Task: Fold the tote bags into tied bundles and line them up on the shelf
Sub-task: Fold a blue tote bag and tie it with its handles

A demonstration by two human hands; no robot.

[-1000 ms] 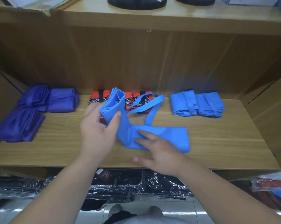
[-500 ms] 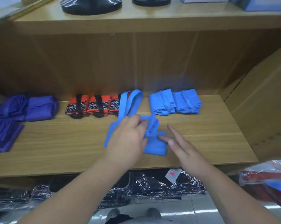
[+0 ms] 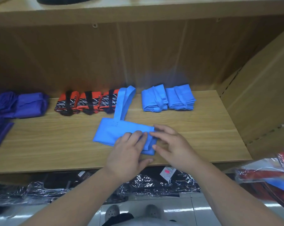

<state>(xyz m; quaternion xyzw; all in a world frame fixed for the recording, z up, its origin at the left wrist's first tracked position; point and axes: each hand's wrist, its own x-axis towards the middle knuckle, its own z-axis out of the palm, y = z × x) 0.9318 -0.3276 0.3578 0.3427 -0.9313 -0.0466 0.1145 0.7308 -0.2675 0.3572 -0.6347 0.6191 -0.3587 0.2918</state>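
- Far left on the shelf (image 3: 56, 144), purple bundles (image 3: 29, 104) lie in a loose group, well apart from the work.
- Next along the back stand three orange-and-black patterned bundles (image 3: 87, 103), side by side and touching.
- In the middle, nearer the front edge, lies the blue tote bag (image 3: 111, 132), folded flat into a band. Its two straps (image 3: 125, 101) run straight back from its upper edge, their ends overlapping the last patterned bundle.
- The cloth looks thin, light and limp. It will likely spring out of a fold unless it is held down, and it may slide on the smooth wood. The sensible holds are the free right end for the next fold, then the straps for tying.
- The left hand (image 3: 129, 154) lies on the bag's near right part. Its bent fingers (image 3: 138, 134) press on the fold and the thumb is splayed onto the bare wood, so it pins the cloth rather than grasps it.
- The right hand (image 3: 172, 144) sits just right of it at the bag's right end, spread and loosely curved. The forefinger is at the upper corner and the thumb touches the right edge; it grasps nothing yet.
- Further right at the back, two tied blue bundles (image 3: 167, 99) sit side by side, with room beside them for a third.
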